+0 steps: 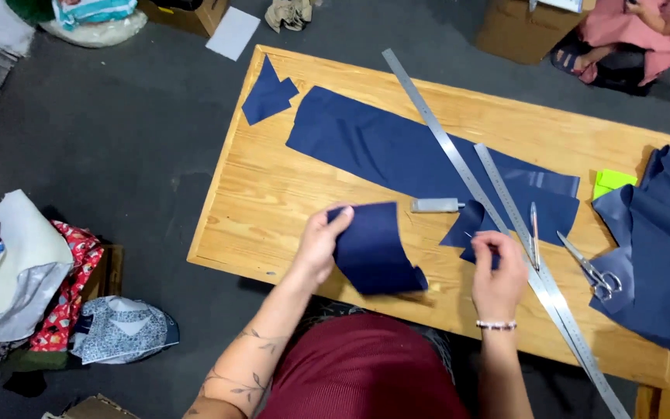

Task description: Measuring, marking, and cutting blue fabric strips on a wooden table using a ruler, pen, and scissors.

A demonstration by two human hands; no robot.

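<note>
1. Presently: left hand (321, 247), grip pinched on a curled rectangular piece of navy fabric (374, 248), held above the pale wooden surface (265, 209) near its 6 o'clock edge.
2. Right hand (496, 275), at 3 o'clock of that piece: grip pinched narrow on a small navy fabric scrap (467, 231).
3. Long steel ruler (459, 159), just beside the right hand.
4. Silver scissors (592, 270), at 3 o'clock.

A sewing workshop: cut navy fabric (397, 151), steel rulers (459, 167), scissors (592, 270) on a wooden table (257, 209).
</note>
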